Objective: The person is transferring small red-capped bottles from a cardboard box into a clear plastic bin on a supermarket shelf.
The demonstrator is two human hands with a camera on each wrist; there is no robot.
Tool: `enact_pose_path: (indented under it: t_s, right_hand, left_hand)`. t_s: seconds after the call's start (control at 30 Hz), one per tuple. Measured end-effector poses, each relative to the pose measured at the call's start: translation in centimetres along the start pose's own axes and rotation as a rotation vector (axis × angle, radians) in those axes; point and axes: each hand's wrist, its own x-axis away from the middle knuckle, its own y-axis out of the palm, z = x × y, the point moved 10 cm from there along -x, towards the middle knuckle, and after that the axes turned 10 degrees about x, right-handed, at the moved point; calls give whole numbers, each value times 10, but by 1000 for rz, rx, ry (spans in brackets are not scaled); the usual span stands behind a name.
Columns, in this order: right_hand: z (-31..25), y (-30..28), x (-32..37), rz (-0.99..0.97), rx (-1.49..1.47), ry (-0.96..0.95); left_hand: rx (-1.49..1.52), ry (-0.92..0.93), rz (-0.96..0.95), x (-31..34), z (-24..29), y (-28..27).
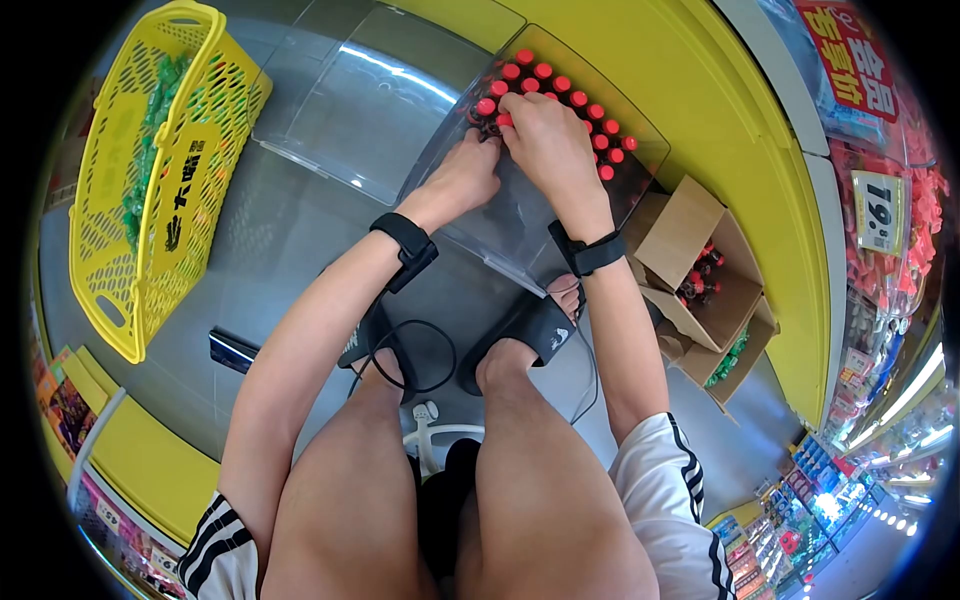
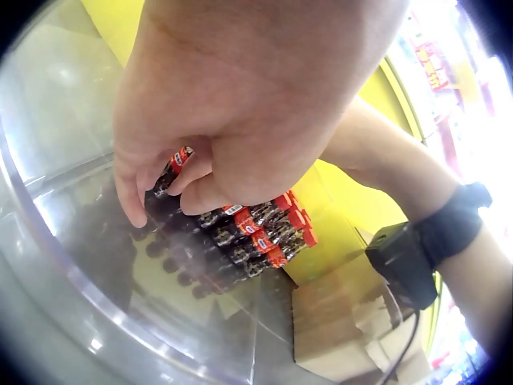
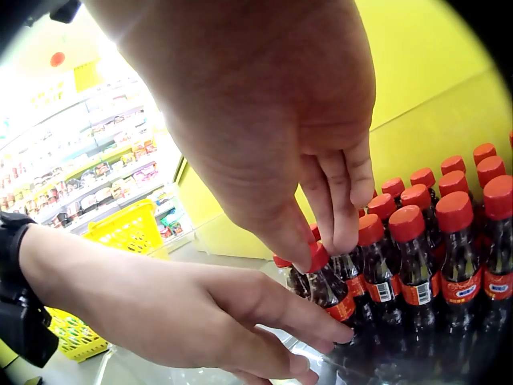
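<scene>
Small dark bottles with red caps and red labels (image 3: 461,241) stand in close rows in a clear plastic bin (image 1: 480,240). At the near end of the rows, my right hand (image 1: 548,135) pinches the red cap of one bottle (image 3: 340,308) between thumb and fingers. That bottle leans slightly beside its neighbours. Low on the same bottle, extended fingertips of my left hand (image 1: 463,182) touch its label, as the right wrist view shows. The left wrist view has the left hand (image 2: 216,112) arched over the bottles, its palm side partly hidden.
A clear lid (image 1: 370,100) lies open left of the bin. Further left stands a yellow basket (image 1: 190,200) with green items. A cardboard box (image 1: 700,260) holding more red-capped bottles sits at right. A phone (image 1: 232,350) lies on the floor; shelves line the right side.
</scene>
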Motion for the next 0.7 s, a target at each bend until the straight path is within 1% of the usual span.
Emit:
enact_pose_path:
  t_s: [0.37, 0.57, 0.67, 0.7]
  right_hand:
    - [0, 0, 1, -15, -32, 24]
    - [1, 2, 0, 6, -34, 1]
    - [0, -6, 4, 11, -13, 9]
    - [1, -7, 5, 8, -21, 7]
  left_hand:
    - [3, 40, 13, 4, 5, -3]
    - [-23, 37, 6, 1, 5, -3]
    - [-24, 13, -2, 4, 3, 1]
    - [-23, 43, 17, 4, 4, 1]
